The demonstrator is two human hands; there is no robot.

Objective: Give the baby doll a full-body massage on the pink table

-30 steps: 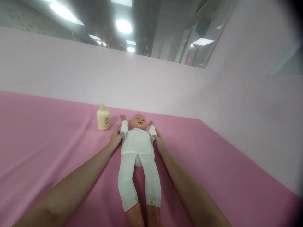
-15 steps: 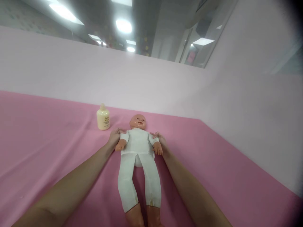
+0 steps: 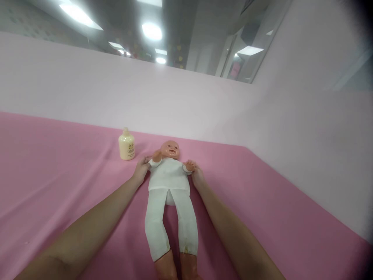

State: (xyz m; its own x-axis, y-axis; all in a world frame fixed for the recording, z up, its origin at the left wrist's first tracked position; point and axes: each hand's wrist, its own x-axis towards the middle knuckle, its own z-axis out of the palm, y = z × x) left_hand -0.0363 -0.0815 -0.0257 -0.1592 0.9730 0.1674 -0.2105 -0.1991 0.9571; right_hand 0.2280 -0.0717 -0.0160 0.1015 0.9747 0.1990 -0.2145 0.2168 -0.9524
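Observation:
A baby doll (image 3: 169, 182) in a white suit lies on its back on the pink sheet (image 3: 58, 175), head away from me. My left hand (image 3: 141, 169) grips the doll's arm on the left side, near the shoulder. My right hand (image 3: 196, 175) grips the doll's other arm. Both doll arms are lifted, with the small hands raised near the doll's chin and shoulder. The doll's bare feet reach the bottom edge of the view.
A cream-coloured lotion bottle (image 3: 126, 145) stands upright on the sheet just left of the doll's head. A pale pink wall (image 3: 175, 101) runs along the back and the right side of the surface.
The doll's arms went from raised beside the head, down to its sides, and now point up again; my hands stayed at its shoulders and moved with the arms.

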